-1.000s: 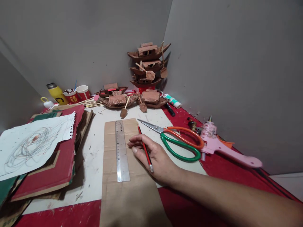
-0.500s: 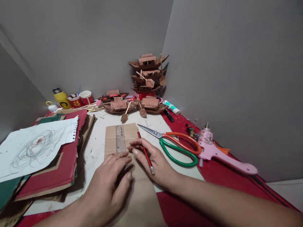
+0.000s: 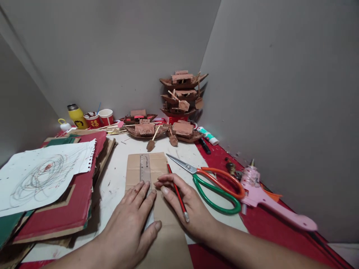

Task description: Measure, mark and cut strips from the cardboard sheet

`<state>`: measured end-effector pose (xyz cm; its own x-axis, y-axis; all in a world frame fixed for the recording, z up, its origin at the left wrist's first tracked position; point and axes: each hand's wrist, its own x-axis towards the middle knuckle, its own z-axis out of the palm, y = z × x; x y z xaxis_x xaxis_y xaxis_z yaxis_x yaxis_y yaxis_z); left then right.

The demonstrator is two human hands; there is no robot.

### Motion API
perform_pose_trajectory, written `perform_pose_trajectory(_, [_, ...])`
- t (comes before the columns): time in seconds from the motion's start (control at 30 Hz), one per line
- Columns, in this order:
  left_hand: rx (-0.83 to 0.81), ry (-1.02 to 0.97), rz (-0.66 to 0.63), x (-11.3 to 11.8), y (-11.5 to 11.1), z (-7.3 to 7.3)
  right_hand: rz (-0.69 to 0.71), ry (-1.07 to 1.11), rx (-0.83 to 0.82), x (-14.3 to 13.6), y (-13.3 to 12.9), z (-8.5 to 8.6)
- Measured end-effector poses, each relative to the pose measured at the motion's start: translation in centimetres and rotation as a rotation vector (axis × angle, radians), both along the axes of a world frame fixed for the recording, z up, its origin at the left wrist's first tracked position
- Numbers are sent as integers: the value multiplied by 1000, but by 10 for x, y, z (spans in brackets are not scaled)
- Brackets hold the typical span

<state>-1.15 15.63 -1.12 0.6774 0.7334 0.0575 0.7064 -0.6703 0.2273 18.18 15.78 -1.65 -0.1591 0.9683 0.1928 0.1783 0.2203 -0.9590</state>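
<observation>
The left hand (image 3: 130, 216) reaches in from the near left, palm down and clasping nothing. Its fingers extend toward the far side and lie close together, their tips on the clear ruler (image 3: 145, 168), while the thumb spreads to the right, across the ruler's right edge and over the cardboard strip (image 3: 168, 235). The wrist is low, and the forearm slants away to the near left corner.

The ruler lies lengthwise on the strip, its far end bare and much of its near part covered by the left hand. The strip itself lies on the red and white counter (image 3: 263, 233), running from the near edge toward the far side.

The right hand (image 3: 190, 209) comes from the near right and rests on its side over the strip's right edge. It grasps a red and black pencil (image 3: 180, 196) among loosely curled fingers, with the thumb bent below the forefinger. The pencil slants, eraser end near and other end far. How firmly it is gripped, I cannot tell. The two hands are close but apart.

Scissors (image 3: 195, 171) with orange and green handles lie just right of the right hand, and a pink glue gun (image 3: 263, 200) lies farther right.
</observation>
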Motion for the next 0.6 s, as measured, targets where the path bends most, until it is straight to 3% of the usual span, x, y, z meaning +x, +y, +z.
perform_pose_trajectory(0.33, [-4, 3, -23, -2, 2, -3, -12, 22, 8, -3, 2, -2])
perform_pose_trajectory(0.6, [-27, 6, 31, 0, -2, -3, 12, 10, 27, -1, 0, -4])
